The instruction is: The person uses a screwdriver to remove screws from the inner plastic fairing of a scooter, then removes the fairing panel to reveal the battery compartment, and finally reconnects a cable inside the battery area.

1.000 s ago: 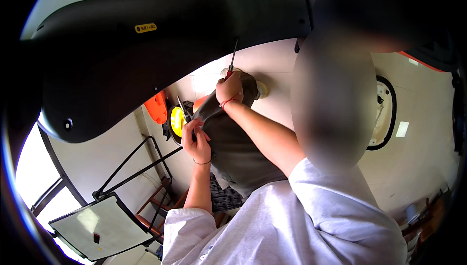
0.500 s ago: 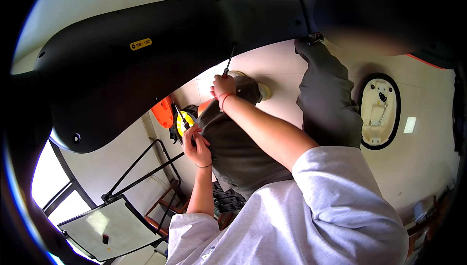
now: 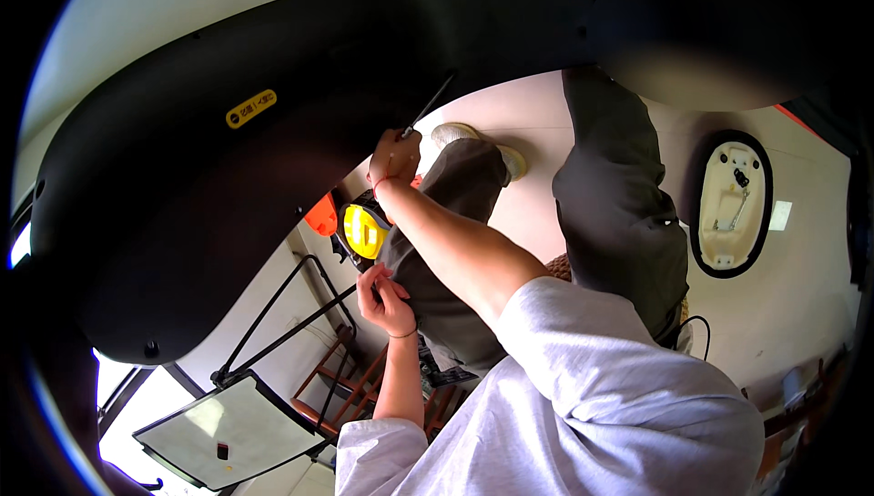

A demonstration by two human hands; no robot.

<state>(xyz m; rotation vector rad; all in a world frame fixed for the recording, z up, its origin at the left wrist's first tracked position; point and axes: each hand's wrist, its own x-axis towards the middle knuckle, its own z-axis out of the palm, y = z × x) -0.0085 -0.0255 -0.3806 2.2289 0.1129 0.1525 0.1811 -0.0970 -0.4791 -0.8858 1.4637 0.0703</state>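
A long curved black panel (image 3: 273, 59) with a yellow label (image 3: 250, 107) and screw holes crosses the view overhead. My right hand (image 3: 393, 157) is closed round a screwdriver, whose thin shaft (image 3: 430, 102) angles up and right onto the panel near its lower edge; whether the tip touches is unclear. Lower, beside my trouser leg (image 3: 442, 296), my left hand (image 3: 387, 300) has loosely curled fingers; I cannot make out what, if anything, is in them. A yellow object (image 3: 363, 232) and an orange piece (image 3: 320, 216) lie just beyond that hand, partly hidden.
An oval cream part with black rim (image 3: 731, 204) lies on the tiled floor (image 3: 792, 286) at right. A black-framed stand with a pale board (image 3: 223, 428) and a wooden rack (image 3: 332, 373) are at lower left. My other leg (image 3: 610, 204) extends at right.
My right hand with the screwdriver has moved left and slightly down in view. My left hand is lower and right, and the tool seen above it earlier no longer shows. The panel shows lower at left.
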